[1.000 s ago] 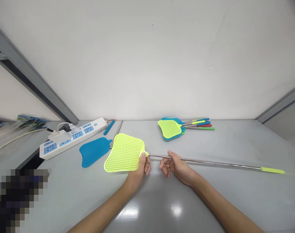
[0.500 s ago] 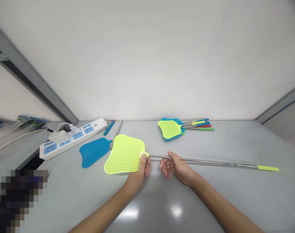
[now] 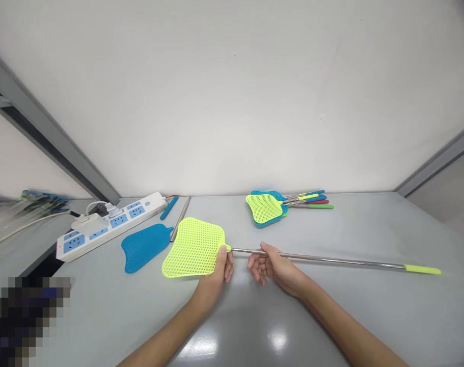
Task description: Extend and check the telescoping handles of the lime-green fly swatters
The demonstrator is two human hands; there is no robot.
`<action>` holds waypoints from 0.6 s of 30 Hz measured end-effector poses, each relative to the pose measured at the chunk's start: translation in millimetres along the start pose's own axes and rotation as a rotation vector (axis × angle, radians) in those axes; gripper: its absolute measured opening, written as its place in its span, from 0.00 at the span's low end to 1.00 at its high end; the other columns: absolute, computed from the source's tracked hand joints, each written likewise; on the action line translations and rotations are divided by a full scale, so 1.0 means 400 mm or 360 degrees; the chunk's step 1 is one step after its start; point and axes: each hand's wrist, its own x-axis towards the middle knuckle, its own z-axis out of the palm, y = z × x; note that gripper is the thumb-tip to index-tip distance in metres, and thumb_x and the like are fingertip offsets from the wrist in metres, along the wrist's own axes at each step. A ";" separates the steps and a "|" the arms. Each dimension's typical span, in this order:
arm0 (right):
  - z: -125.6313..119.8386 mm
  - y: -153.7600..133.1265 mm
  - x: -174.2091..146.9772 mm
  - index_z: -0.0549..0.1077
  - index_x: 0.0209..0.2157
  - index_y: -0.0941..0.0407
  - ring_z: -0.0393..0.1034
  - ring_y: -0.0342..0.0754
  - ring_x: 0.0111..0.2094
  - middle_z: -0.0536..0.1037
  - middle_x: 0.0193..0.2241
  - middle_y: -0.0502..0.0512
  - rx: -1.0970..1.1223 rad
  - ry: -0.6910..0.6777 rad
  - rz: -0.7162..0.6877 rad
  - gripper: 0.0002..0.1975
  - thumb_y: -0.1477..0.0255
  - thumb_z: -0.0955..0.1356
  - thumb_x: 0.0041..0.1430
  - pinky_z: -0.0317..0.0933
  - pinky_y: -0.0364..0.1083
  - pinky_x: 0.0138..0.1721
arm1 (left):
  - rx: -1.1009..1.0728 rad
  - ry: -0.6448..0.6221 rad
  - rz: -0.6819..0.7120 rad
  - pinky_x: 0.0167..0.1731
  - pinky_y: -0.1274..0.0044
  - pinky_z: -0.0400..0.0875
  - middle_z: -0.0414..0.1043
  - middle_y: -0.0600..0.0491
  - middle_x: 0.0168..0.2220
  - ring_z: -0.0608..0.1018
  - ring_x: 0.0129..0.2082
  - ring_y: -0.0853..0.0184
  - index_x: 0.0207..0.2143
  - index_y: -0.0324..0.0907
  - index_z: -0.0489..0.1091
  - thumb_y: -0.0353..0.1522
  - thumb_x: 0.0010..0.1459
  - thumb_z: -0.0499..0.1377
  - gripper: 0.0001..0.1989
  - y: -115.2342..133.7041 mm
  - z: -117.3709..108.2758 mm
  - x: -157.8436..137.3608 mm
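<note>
A yellow-green fly swatter (image 3: 195, 248) lies across both hands, its telescopic metal rod drawn out long to the right and ending in a yellow grip (image 3: 422, 268). My left hand (image 3: 219, 267) pinches it where the perforated head meets the rod, thumb on top. Farther right, my right hand (image 3: 272, 264) is closed around the rod, thumb above and fingers curled below. Beyond the swatter's head, on the left, lie a blue swatter head (image 3: 145, 247), a metal rod (image 3: 181, 216) and a loose blue grip (image 3: 169, 208).
Toward the wall, several swatters (image 3: 265, 208) with coloured grips are stacked on the grey table (image 3: 369, 316). A white power strip (image 3: 113, 227) with plugs in it lies at the left. Plastic-wrapped items (image 3: 44, 201) sit at the far left, and a pixelated patch covers the lower left corner.
The view has tilted slightly, so everything sits a little lower in the picture. Both hands keep their hold on the swatter in nearly the same place.
</note>
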 end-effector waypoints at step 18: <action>0.003 -0.004 -0.002 0.72 0.26 0.62 0.58 0.40 0.18 0.66 0.17 0.53 0.0044 0.0021 -0.0003 0.28 0.56 0.52 0.56 0.51 0.42 0.22 | 0.0082 0.0041 -0.0012 0.17 0.80 0.54 0.52 0.60 0.09 0.58 0.12 0.74 0.19 0.40 0.59 0.43 0.56 0.44 0.20 -0.008 -0.014 0.013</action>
